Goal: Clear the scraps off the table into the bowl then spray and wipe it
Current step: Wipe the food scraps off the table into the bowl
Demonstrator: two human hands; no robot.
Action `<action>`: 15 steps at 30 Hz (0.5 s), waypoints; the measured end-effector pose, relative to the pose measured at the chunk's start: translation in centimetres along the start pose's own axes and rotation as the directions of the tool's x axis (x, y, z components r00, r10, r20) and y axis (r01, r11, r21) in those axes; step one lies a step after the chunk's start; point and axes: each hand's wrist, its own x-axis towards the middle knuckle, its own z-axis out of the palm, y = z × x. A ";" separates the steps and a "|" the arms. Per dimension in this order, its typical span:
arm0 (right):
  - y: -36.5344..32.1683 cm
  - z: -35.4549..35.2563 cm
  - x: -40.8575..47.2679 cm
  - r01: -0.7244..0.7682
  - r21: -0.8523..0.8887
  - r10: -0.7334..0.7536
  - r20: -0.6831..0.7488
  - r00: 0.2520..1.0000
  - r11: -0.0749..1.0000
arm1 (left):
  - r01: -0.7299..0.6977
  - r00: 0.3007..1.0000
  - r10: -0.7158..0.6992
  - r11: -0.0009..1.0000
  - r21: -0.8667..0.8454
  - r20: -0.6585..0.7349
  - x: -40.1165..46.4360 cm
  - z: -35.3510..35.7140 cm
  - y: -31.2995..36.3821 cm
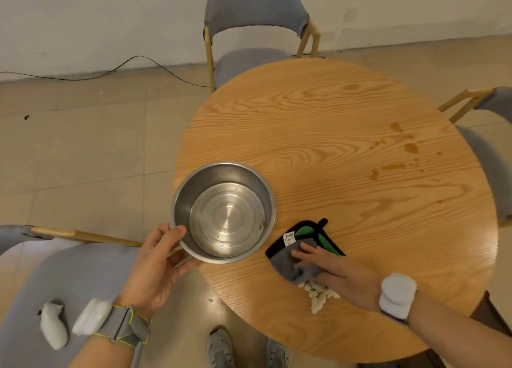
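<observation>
A round wooden table (332, 118) fills the right of the head view. My left hand (158, 262) grips the rim of an empty steel bowl (224, 212), which hangs partly over the table's left edge. My right hand (332, 270) presses flat on a grey cloth (293, 265) with black and green trim near the table's front. Pale crumbly scraps (318, 295) lie beside the cloth, partly hidden under my palm. Brown stains (410, 146) mark the table's right side.
Grey chairs stand around the table: one at the back (249, 21), one at the right (493, 151), one at the lower left (69, 279) with a white object (54, 329) on its seat. A black cable (110, 71) runs along the floor by the wall.
</observation>
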 end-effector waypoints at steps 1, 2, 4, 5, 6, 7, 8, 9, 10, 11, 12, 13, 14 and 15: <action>-0.4 -0.3 -0.1 -0.034 0.201 0.044 -0.044 0.998 0.979 | -0.002 1.000 0.002 1.000 0.001 0.003 0.0 0.1 -0.1; -0.6 -0.7 -0.1 -0.044 0.369 0.088 -0.104 0.991 0.928 | -0.004 1.000 0.004 1.000 0.001 0.007 -0.1 0.2 -0.1; -0.8 -1.4 0.3 -0.039 0.606 0.199 -0.200 0.959 0.795 | -0.004 1.000 0.004 1.000 0.001 0.013 -0.1 0.3 -0.2; -0.9 -2.0 0.5 -0.022 0.681 0.245 -0.233 0.941 0.732 | -0.004 1.000 0.004 1.000 0.000 0.017 -0.2 0.3 -0.2; -0.7 -2.7 0.7 0.010 0.744 0.274 -0.259 0.926 0.669 | -0.002 1.000 0.002 1.000 -0.001 0.019 -0.3 0.4 -0.3; -0.8 -3.6 0.9 0.057 0.802 0.292 -0.282 0.914 0.595 | 0.000 1.000 0.000 1.000 -0.003 0.022 -0.4 0.5 -0.3; -0.9 -4.6 1.0 0.109 0.852 0.303 -0.298 0.905 0.512 | 0.001 1.000 -0.001 1.000 -0.002 0.025 -0.5 0.5 -0.4; -1.4 -5.7 1.1 0.163 0.885 0.307 -0.317 0.897 0.436 | 0.000 1.000 0.000 1.000 0.003 0.027 -0.6 0.6 -0.4; -1.8 -6.8 1.2 0.212 0.901 0.317 -0.341 0.885 0.378 | -0.001 1.000 0.001 1.000 0.006 0.029 -0.7 0.6 -0.4; -2.3 -8.2 1.4 0.255 0.905 0.320 -0.367 0.873 0.341 | -0.002 1.000 0.001 1.000 0.009 0.029 -0.7 0.5 -0.4; -2.5 -9.7 1.7 0.298 0.898 0.322 -0.401 0.858 0.323 | 0.000 1.000 -0.001 1.000 0.011 0.029 -0.8 0.5 -0.4; -2.9 -11.2 2.0 0.339 0.881 0.308 -0.439 0.844 0.330 | 0.002 1.000 -0.003 1.000 0.010 0.030 -0.9 0.5 -0.5; -3.0 -12.8 2.6 0.373 0.854 0.293 -0.485 0.824 0.363 | 0.003 1.000 -0.004 1.000 0.008 0.030 -1.0 0.5 -0.5; -3.2 -14.4 3.2 0.402 0.816 0.271 -0.533 0.802 0.414 | 0.003 1.000 -0.003 1.000 0.006 0.029 -1.1 0.6 -0.6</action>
